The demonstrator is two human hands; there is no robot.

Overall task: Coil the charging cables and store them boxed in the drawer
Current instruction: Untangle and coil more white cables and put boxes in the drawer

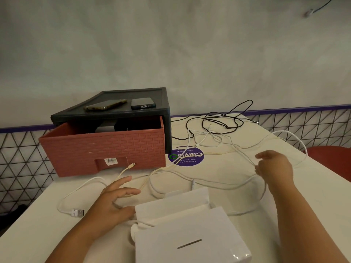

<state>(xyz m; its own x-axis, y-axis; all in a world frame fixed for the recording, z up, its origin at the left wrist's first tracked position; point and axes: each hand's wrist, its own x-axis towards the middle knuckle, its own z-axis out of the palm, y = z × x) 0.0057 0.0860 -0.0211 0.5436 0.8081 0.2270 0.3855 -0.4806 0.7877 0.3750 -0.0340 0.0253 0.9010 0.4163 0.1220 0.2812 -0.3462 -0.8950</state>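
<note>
Loose on the white table [36,230], the charging cables sprawl between the two hands. A white cable [245,156] runs up into the right hand [273,168], whose curled fingers pinch it just above the tabletop, to the right of the tangle. A cream cable [131,165] leads from its plug in front of the drawer [114,147] back under the left hand [115,202], which is spread flat with straight fingers and grasps nothing; whether it touches the cable cannot be told. Another cable's USB plug [78,212] lies just left of that wrist. The white box [190,236] sits nearest the person, flap raised, beside the left thumb. A black cable [228,127] lies farther back. The red drawer stands pulled out of its dark frame [168,130], with two phones [105,105] on top.
</note>
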